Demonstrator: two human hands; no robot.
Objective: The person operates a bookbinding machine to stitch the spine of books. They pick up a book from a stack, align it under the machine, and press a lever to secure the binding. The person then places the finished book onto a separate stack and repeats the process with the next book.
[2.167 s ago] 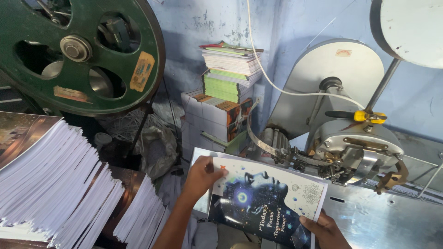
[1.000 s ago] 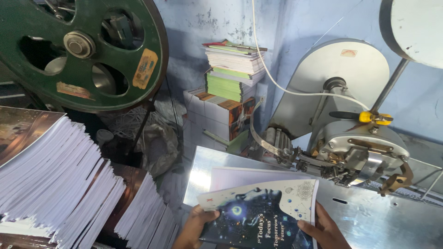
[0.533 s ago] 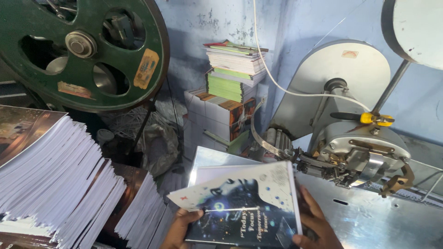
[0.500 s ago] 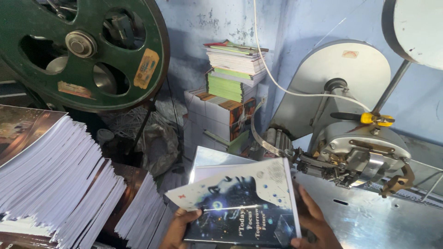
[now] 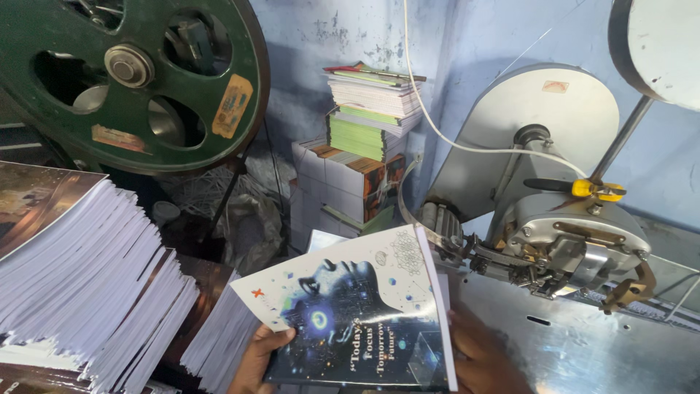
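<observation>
While the booklet (image 5: 361, 317) was held above the metal counter (image 5: 583, 350), it was gripped by both hands: the left hand (image 5: 261, 356) was closed on its lower left corner, with the thumb on the cover, and the right hand (image 5: 477, 357) was closed along its right edge, near the spine. The booklet was tilted, with its dark cover facing up, and it was just beside the stitching head (image 5: 561, 244) of the machine, but not yet under it. A stack of white sheets (image 5: 80, 277) was seen at the left, well apart from the machine, and a smaller stack (image 5: 219, 335) lay just under the left hand. Behind, a green flywheel (image 5: 131, 73) and piles of books (image 5: 364, 102) were seen against the wall.

The step in hand was judged to be the positioning of the booklet before stitching. For the next move, it seemed that the spine must be brought square under the head, and the fingers must be kept away from the moving parts.
</observation>
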